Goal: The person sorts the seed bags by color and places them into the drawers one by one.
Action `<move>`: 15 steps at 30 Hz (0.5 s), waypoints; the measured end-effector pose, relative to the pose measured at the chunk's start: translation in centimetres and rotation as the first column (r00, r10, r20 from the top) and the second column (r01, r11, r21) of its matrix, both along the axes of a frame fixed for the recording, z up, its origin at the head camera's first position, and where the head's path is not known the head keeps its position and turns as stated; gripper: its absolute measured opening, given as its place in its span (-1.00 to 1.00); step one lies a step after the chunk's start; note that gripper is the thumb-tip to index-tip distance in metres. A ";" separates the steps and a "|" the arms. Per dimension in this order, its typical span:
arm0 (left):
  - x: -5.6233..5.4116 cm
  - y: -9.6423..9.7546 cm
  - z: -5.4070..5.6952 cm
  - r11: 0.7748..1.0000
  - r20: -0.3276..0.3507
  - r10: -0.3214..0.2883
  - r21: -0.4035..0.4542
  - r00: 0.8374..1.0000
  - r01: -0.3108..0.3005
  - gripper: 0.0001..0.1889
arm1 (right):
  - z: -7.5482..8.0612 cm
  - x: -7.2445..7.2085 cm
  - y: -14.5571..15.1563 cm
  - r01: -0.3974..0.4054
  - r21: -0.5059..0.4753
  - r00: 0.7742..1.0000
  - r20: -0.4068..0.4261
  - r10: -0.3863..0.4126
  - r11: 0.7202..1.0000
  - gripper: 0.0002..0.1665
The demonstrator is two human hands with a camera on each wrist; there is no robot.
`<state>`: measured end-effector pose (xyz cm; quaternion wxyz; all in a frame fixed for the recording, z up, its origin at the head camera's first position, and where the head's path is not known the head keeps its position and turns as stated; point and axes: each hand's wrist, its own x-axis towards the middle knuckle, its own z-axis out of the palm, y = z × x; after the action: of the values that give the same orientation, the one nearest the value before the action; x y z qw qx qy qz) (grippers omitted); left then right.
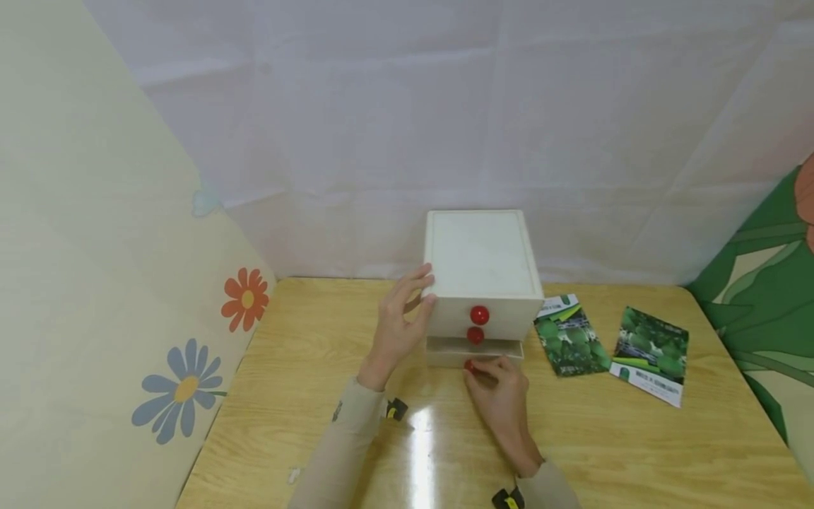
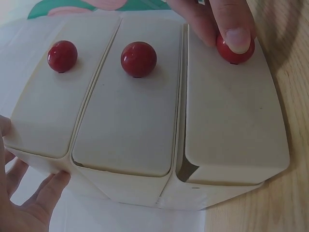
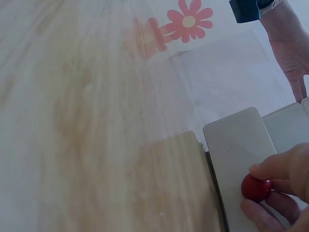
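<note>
A white cabinet point(image 1: 482, 254) with three drawers and round red knobs stands at the back of the table. Its bottom drawer point(image 1: 445, 359) is pulled part of the way out; the upper two sit flush. My right hand point(image 1: 502, 396) pinches the bottom drawer's red knob point(image 3: 256, 187) between thumb and fingers. Against the cabinet's left side rests my left hand point(image 1: 400, 329), fingers spread along the side and the top edge. In the left wrist view the middle knob point(image 2: 138, 59) and top knob point(image 2: 62, 56) are untouched.
Two green printed packets, a left one point(image 1: 571, 338) and a right one point(image 1: 651, 357), lie to the cabinet's right. A white cloth point(image 1: 381, 141) hangs behind the wooden table point(image 1: 305, 367). Flower-printed panels point(image 1: 127, 247) border both sides. A small white scrap point(image 1: 293, 475) lies front left.
</note>
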<state>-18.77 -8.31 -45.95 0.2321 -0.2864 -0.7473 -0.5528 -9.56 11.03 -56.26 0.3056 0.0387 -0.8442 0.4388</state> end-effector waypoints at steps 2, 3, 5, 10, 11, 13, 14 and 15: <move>0.1 0.0 0.0 1.000 0.004 0.000 0.002 1.000 0.000 -0.67 | 0.1 0.2 0.0 -0.005 -0.005 1.000 0.024 0.005 1.000 -0.71; 0.1 0.0 0.0 1.000 0.006 0.001 0.002 1.000 -0.001 -0.67 | 0.1 0.3 0.0 -0.008 -0.008 0.999 0.033 0.008 1.000 -0.71; 0.1 -0.1 0.0 1.000 0.014 0.002 -0.002 1.000 -0.002 -0.68 | 0.2 0.5 0.0 -0.011 -0.014 0.999 0.037 0.012 1.000 -0.71; -0.1 -0.1 -0.1 1.000 0.025 -0.005 -0.011 1.000 0.005 -0.68 | 0.4 0.8 -0.1 -0.012 -0.018 1.000 0.016 0.012 1.000 -0.71; -0.1 -0.1 -0.1 1.000 0.026 -0.005 -0.012 1.000 0.006 -0.68 | 0.4 0.8 -0.1 -0.012 -0.017 1.000 0.009 0.012 1.000 -0.71; -0.1 -0.2 -0.1 1.000 0.027 -0.002 -0.014 1.000 0.003 -0.68 | 0.5 0.9 -0.1 -0.014 -0.015 1.000 0.007 0.014 1.000 -0.71; -0.1 -0.1 -0.1 1.000 0.028 -0.001 -0.014 1.000 0.002 -0.68 | 0.5 1.0 -0.2 -0.014 -0.015 1.000 0.006 0.014 1.000 -0.70; -0.1 -0.1 -0.1 1.000 0.029 0.001 -0.014 1.000 0.000 -0.68 | 0.5 1.1 -0.2 -0.015 -0.017 1.000 0.006 0.016 1.000 -0.70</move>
<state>-18.86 -8.45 -46.00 0.2193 -0.2798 -0.7547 -0.5515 -8.49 10.83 -55.76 0.2998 0.0413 -0.8411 0.4482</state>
